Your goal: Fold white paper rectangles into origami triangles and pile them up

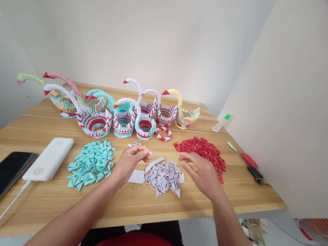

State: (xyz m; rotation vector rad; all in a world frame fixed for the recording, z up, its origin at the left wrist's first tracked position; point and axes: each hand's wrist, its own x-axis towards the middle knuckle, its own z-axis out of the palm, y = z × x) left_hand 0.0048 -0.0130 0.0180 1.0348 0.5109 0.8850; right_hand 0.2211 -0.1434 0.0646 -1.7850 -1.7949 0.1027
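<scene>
My left hand (134,159) pinches a small white folded paper piece (150,153) between thumb and fingertips, above the table's middle. My right hand (199,171) hovers at the left edge of a pile of red folded paper pieces (205,151), thumb and fingers apart, with nothing visible between them. Between the hands lies a pile of white folded pieces (165,177), with a flat white paper (136,177) beside it. A pile of turquoise pieces (92,162) is left of my left hand. A small red and white ring (163,133) lies behind the white pile.
Several folded-paper swans (95,123) stand along the back of the wooden table (118,209). At the left are a black phone (3,176) and a white power bank (48,159) with a cable. A black object (255,174) lies near the right wall.
</scene>
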